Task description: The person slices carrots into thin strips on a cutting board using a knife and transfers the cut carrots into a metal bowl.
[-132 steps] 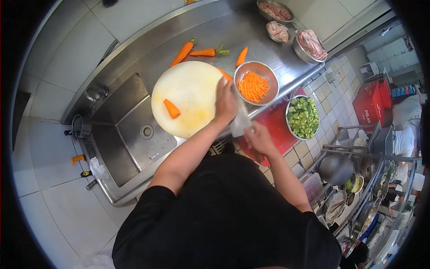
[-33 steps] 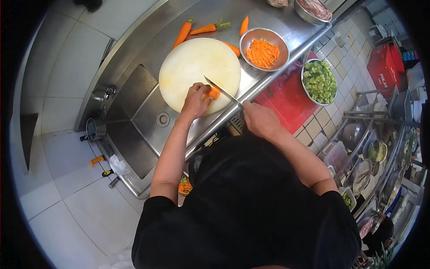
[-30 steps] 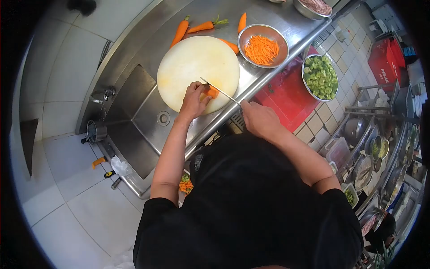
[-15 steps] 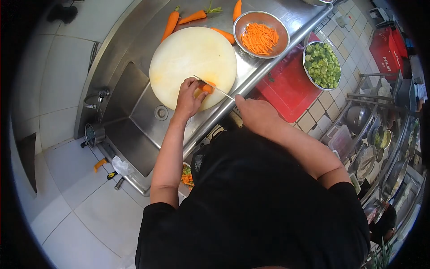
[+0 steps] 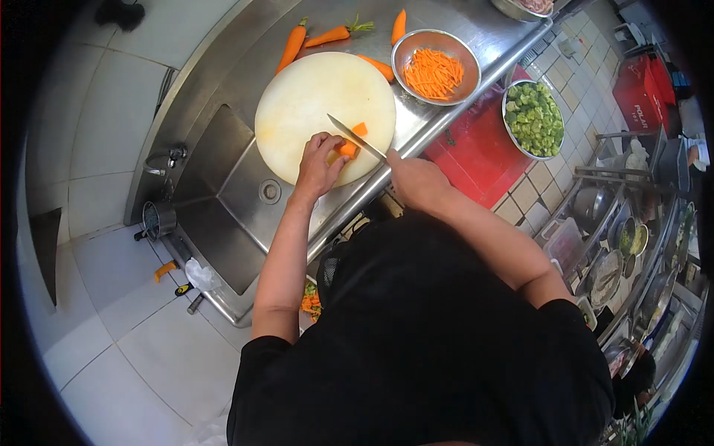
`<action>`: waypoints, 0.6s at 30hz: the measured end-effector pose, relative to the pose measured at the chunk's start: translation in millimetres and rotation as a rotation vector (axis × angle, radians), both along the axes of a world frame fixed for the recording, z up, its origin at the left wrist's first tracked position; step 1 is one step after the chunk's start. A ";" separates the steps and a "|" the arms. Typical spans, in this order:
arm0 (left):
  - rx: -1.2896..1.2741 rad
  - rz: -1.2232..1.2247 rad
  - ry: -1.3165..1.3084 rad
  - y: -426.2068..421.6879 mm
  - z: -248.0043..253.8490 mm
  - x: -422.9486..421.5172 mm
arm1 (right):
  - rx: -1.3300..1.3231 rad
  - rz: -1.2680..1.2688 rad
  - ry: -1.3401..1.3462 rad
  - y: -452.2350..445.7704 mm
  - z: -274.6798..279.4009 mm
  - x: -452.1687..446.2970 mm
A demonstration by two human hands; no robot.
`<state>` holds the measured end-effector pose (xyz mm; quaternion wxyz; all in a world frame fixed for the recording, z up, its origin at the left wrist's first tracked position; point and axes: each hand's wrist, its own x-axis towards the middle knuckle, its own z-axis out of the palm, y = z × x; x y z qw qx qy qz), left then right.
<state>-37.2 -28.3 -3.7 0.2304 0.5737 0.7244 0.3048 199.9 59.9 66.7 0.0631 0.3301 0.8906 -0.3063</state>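
Note:
My right hand (image 5: 415, 180) is closed round the handle of a kitchen knife (image 5: 358, 139), whose blade slants over a round white cutting board (image 5: 312, 97). Beyond the blade lies a cut piece of carrot (image 5: 360, 129). On the near side, my left hand (image 5: 320, 163) grips a peeled carrot chunk (image 5: 347, 149) against the board, fingertips curled close to the blade. The hand partly hides this chunk.
A metal bowl (image 5: 474, 74) of carrot strips stands by the board, with whole carrots (image 5: 327, 36) behind. The sink basin (image 5: 212, 201) is at left. A bowl of chopped green vegetable (image 5: 533, 119) and a red board (image 5: 468, 167) are right, beyond the counter edge.
A carrot piece now lies separate on the far side of the blade. The knife tip has shifted slightly, and the whole view has moved a little.

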 end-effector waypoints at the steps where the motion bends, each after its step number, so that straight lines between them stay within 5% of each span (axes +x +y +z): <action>1: 0.012 0.012 -0.030 -1.4 -0.9 0.1 | 0.020 -0.020 0.040 -5.0 2.8 4.4; 7: 0.004 0.040 0.073 -3.5 -1.8 2.8 | 0.027 0.009 -0.057 -20.5 40.2 21.4; 18: 0.033 0.036 0.045 -3.3 -4.2 1.2 | -0.058 0.017 -0.093 -15.6 15.1 -2.1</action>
